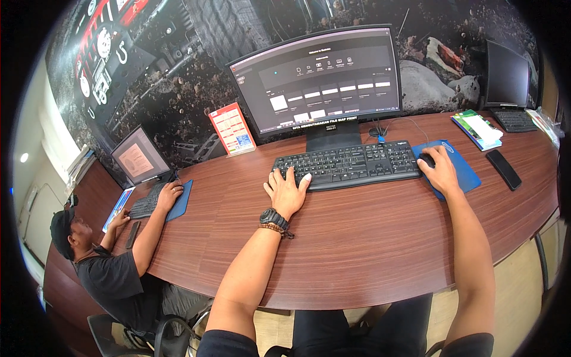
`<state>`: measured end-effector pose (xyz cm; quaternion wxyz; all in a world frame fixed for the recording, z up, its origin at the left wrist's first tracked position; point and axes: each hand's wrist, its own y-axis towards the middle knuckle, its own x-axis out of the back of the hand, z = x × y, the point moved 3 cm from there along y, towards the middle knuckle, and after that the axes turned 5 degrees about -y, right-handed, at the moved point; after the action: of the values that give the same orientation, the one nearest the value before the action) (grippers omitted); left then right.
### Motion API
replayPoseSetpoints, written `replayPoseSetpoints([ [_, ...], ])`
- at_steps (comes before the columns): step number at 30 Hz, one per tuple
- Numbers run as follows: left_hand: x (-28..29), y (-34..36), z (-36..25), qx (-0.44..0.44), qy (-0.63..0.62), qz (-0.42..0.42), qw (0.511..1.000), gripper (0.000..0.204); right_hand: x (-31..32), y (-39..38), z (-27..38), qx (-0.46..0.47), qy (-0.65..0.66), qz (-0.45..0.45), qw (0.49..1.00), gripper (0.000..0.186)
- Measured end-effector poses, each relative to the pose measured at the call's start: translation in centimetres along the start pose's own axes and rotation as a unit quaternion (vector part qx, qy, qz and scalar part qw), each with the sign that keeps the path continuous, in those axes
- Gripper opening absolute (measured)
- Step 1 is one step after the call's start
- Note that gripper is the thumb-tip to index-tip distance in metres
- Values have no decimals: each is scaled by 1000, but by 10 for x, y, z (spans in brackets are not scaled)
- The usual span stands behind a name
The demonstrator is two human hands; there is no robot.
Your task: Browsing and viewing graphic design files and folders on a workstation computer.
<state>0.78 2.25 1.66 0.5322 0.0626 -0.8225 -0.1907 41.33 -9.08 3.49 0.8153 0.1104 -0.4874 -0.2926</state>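
My left hand (pixel 287 193) on the black computer keyboard (pixel 357 168), my right hand (pixel 440 165) on the mouse (pixel 426 159).

My left hand is spread over the keyboard's left end; my right hand curls around the mouse on a blue mouse pad (pixel 466 171), just right of the keyboard on the wood-grain tabletop (pixel 351 244). A lit monitor (pixel 321 77) stands behind; a smartphone (pixel 503 169) lies right of the pad.

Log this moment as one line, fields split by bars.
left hand: on black keyboard, left end | right hand: holding black mouse on blue mat | central monitor: lit | black phone: right of mat
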Motion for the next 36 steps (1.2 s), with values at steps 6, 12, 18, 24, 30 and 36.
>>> replayPoseSetpoints([
  [6, 1, 0, -2, 0, -7, 2, 1000, 78, 2, 1, 2, 4, 1, 1, 1000, 42],
  [12, 0, 1, 0, -4, -10, -7, 1000, 77, 5, -1, 9, 75, -26, -49, 996, 28],
  [18, -2, 1, 2, -14, -11, -23, 1000, 77, 0, 0, 15, 195, -34, -69, 978, 15],
  [24, -2, -1, 2, -17, -5, -22, 1000, 75, 0, -3, 18, 184, -29, -66, 980, 13],
  [30, -1, -2, 3, -16, -11, -28, 999, 75, 0, -5, 18, 173, -30, -59, 983, 13],
  [36, -2, 0, 2, -20, -8, -28, 999, 74, -2, -2, 17, 166, -26, -51, 984, 13],
])
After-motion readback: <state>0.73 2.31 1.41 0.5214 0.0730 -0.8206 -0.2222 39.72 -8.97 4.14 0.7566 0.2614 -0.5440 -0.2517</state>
